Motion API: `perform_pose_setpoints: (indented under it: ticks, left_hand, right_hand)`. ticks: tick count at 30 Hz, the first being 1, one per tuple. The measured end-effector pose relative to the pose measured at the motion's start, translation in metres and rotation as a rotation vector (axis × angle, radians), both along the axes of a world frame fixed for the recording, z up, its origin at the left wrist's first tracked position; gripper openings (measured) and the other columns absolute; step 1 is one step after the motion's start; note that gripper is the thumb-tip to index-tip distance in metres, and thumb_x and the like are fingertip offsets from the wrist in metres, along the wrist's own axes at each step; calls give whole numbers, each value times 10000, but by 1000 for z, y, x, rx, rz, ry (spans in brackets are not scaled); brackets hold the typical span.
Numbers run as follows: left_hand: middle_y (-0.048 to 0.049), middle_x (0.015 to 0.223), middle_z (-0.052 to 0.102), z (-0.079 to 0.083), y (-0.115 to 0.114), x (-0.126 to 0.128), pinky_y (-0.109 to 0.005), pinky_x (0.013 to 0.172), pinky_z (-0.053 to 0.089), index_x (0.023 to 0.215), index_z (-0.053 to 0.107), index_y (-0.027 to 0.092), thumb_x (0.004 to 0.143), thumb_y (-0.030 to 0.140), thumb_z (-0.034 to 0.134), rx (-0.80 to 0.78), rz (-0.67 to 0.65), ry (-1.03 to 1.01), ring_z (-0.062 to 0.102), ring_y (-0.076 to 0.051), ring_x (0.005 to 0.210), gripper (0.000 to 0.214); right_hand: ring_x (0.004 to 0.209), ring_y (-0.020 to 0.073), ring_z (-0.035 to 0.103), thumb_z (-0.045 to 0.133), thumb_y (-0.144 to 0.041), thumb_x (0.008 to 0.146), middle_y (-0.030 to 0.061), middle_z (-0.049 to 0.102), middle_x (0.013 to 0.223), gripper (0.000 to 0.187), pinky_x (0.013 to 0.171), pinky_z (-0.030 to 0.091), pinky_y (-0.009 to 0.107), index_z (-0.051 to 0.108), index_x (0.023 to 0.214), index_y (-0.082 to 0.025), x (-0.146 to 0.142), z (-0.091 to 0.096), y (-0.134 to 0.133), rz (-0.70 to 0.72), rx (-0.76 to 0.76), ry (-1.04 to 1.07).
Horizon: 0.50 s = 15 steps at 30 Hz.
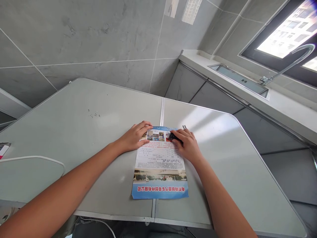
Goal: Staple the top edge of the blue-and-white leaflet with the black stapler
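A printed leaflet (159, 165) with photos, red text and a blue band lies flat across the seam of a grey folding table (81, 125). My left hand (135, 136) rests on the leaflet's far left corner, fingers spread and flat. At the far right corner my right hand (187, 143) is closed around a small black object (172, 136) pressed against the paper. A little metal prong (184, 127) shows just beyond those fingers.
A white cable (32, 159) curves over the table's near left part, and a small pink-edged item (3, 148) lies at the left edge. A counter with a sink (239, 79) and curved tap (289, 64) runs along the right wall under a window.
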<state>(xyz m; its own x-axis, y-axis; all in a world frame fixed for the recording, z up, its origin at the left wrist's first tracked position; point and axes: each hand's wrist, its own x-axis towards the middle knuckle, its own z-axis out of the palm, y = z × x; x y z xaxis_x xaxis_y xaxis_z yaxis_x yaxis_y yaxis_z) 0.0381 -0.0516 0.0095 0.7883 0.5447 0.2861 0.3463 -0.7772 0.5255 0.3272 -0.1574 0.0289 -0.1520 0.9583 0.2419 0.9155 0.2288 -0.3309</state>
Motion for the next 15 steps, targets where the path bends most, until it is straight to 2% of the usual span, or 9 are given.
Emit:
perform_pose_setpoints:
  ticks: [9, 12, 15]
  left_hand:
    - [-120, 1446, 527, 2, 1, -1, -506, 1097, 482, 1442, 531, 253, 913, 272, 697, -38, 12, -10, 580, -314, 1291, 555]
    - [-121, 1452, 527, 1, 2, -2, -498, 1092, 501, 1441, 532, 261, 911, 266, 703, -44, 23, -21, 570, -310, 1311, 558]
    - [-124, 1464, 529, -1, 3, -2, -493, 1127, 491, 1448, 529, 262, 911, 253, 707, -39, 41, -50, 554, -298, 1339, 565]
  right_hand:
    - [1047, 307, 546, 543, -123, 927, 87, 704, 1117, 314, 853, 357, 453, 684, 1162, -277, -22, 4, 2, -48, -29, -276]
    - [1050, 309, 546, 548, -125, 938, 100, 696, 1114, 287, 876, 360, 453, 653, 1166, -264, -24, 3, -1, -43, 19, -287]
    - [1048, 290, 566, 551, -140, 949, 94, 691, 1145, 317, 870, 385, 419, 596, 1241, -254, -11, 4, -2, 3, 22, -225]
